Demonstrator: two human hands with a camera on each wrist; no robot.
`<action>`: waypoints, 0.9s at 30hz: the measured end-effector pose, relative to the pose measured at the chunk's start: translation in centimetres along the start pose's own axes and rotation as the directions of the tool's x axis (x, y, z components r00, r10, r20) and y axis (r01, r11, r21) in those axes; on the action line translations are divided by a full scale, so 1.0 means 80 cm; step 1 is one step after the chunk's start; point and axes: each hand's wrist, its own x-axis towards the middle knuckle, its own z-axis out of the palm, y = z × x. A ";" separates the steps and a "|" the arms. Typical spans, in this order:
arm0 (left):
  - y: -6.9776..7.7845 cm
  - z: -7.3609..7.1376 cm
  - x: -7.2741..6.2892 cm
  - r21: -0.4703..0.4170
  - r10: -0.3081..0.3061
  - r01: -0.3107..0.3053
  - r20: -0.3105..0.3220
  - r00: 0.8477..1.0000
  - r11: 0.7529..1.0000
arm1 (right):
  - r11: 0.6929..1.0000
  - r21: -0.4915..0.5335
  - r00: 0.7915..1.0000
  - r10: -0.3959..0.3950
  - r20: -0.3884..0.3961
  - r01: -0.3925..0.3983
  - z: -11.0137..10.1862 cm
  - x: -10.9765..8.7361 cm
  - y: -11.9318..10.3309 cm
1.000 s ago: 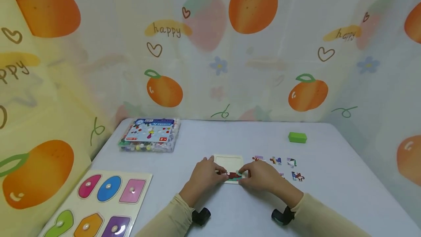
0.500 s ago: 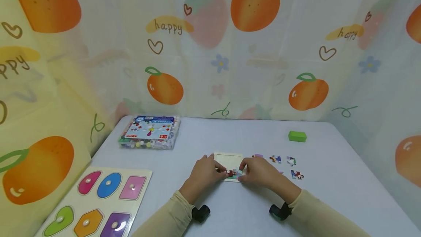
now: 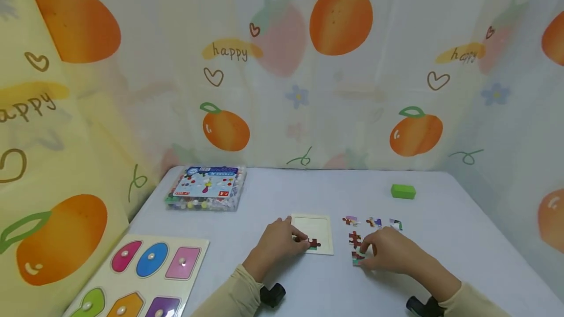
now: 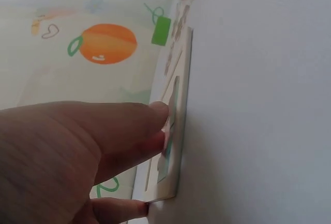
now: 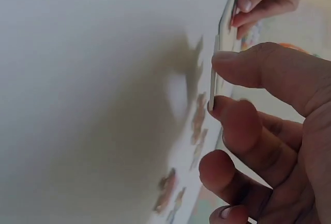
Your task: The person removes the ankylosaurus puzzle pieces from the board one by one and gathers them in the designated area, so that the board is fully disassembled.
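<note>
A cream puzzle frame [image 3: 320,222] lies flat on the table, a brown-and-green jigsaw piece [image 3: 314,244] low inside it. My left hand [image 3: 278,242] is at the frame's left side; in the left wrist view, thumb and forefinger tips touch down inside it, another fingertip at its outer edge. To the right, my right hand [image 3: 391,252] pinches a flat jigsaw piece [image 5: 212,87] between thumb and finger, seen edge-on in the right wrist view. Loose jigsaw pieces lie about it: one brown [image 3: 355,239], others in a row behind [image 3: 351,220]. The hand hides some.
A green block [image 3: 403,191] sits at the back right. At the back left is a clear box of beads [image 3: 206,189]. A shape-peg board [image 3: 150,278] with knobbed pieces covers the front left. A fruit-print curtain [image 3: 282,111] surrounds the table [image 3: 282,185].
My right hand has moved right, away from the frame's lower right corner, taking a piece with it. My left hand has stayed at the frame. The head view has tilted slightly up.
</note>
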 end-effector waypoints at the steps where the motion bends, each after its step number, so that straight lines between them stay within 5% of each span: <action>1: 0.000 0.000 -0.001 -0.005 0.001 -0.001 0.006 1.000 1.000 | 1.000 0.003 1.000 0.003 0.008 -0.003 0.002 -0.004 0.002; 9: -0.008 -0.017 0.003 -0.042 0.002 0.001 0.076 0.997 0.999 | 0.998 -0.041 0.999 0.037 -0.009 -0.038 0.000 -0.001 -0.007; 13: -0.010 -0.022 0.003 -0.057 0.012 -0.007 0.089 0.996 0.998 | 1.000 -0.011 0.998 -0.006 -0.058 0.005 0.005 0.023 -0.025; 20: -0.011 -0.018 0.002 -0.024 0.030 -0.029 0.057 0.998 0.999 | 0.999 0.003 0.998 -0.051 -0.028 0.051 0.035 0.078 -0.052; 27: -0.012 -0.017 0.004 0.012 0.008 -0.009 0.069 0.998 1.000 | 0.999 -0.032 0.999 -0.033 -0.029 0.032 0.046 0.100 -0.065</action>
